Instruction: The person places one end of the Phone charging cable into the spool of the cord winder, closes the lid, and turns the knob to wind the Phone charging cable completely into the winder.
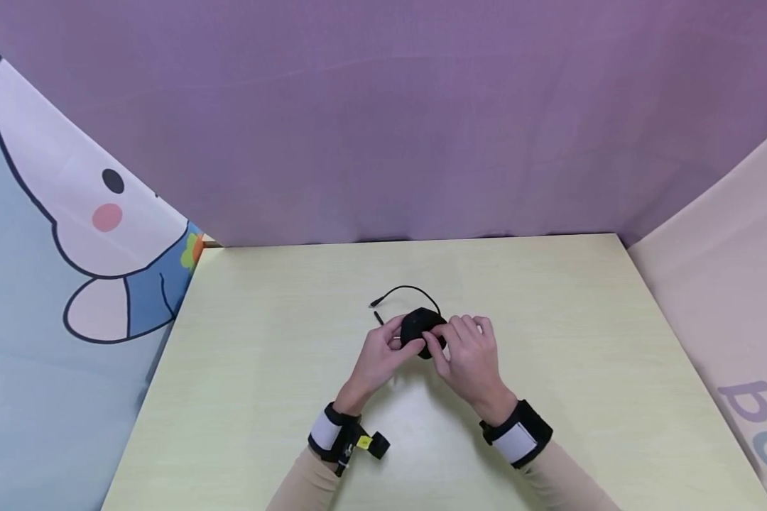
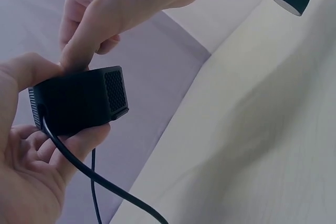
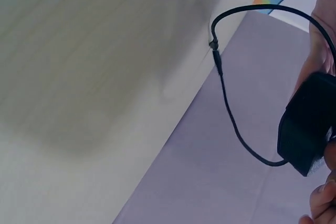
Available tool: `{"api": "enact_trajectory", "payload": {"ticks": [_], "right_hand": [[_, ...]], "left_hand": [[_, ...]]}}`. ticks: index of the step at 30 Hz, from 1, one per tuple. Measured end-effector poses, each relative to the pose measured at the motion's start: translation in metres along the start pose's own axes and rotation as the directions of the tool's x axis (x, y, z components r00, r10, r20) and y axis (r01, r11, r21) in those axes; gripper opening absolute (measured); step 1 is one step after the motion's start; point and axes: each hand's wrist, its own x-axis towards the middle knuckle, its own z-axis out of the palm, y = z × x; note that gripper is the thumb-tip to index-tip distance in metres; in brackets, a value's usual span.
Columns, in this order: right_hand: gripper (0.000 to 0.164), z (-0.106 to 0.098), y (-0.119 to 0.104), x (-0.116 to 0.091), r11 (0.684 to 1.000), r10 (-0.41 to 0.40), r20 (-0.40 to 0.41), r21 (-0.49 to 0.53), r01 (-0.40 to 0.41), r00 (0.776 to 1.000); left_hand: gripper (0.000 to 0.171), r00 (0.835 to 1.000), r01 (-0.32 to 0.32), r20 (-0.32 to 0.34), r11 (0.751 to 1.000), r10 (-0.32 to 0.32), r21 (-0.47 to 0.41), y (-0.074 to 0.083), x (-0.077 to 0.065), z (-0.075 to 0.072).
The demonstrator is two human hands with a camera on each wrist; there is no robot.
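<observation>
A small black box-shaped device (image 1: 417, 323) with textured grille sides is held above the table. My left hand (image 1: 377, 356) grips it between the thumb on top and the fingers underneath, clearly seen in the left wrist view on the device (image 2: 79, 103). The right hand (image 1: 474, 363) has its thumb and fingers pinched at the device's near right side; what exactly lies between the fingertips is hidden. A black cable (image 1: 415, 287) arcs out beyond the device and ends in a plug (image 1: 377, 302). In the right wrist view, the cable (image 3: 229, 111) loops beside the device (image 3: 307, 124).
The pale wooden table (image 1: 230, 397) spreads around both hands. A purple cloth (image 1: 422, 142) hangs behind its far edge, with printed cloth (image 1: 38, 397) on the left and a pale cloth (image 1: 729, 284) on the right. Both wrists wear black straps (image 1: 518, 434).
</observation>
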Motion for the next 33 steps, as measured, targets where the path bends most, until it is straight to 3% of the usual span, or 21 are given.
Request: {"api": "enact_trajectory", "payload": {"ticks": [14, 22, 29, 33], "right_hand": [[0.027, 0.006, -0.008, 0.0, 0.974, 0.162, 0.0, 0.159, -0.16, 0.987], [0.024, 0.008, -0.012, 0.001, 0.964, 0.218, -0.007, 0.16, -0.215, 0.976], [0.023, 0.009, -0.016, 0.002, 0.963, 0.226, -0.043, 0.16, -0.216, 0.973], [0.024, 0.009, -0.015, 0.0, 0.954, 0.242, -0.002, 0.181, -0.237, 0.97]], "left_hand": [[0.048, 1.0, -0.014, -0.01, 0.999, 0.014, -0.039, -0.003, 0.0, -0.001], [0.048, 1.0, -0.017, -0.023, 0.999, 0.016, -0.037, -0.005, 0.001, 0.0], [0.049, 1.0, -0.002, -0.031, 1.0, 0.002, -0.014, -0.003, 0.0, 0.001], [0.047, 0.999, -0.002, -0.039, 1.0, 0.001, -0.025, -0.004, 0.0, 0.001]]}}
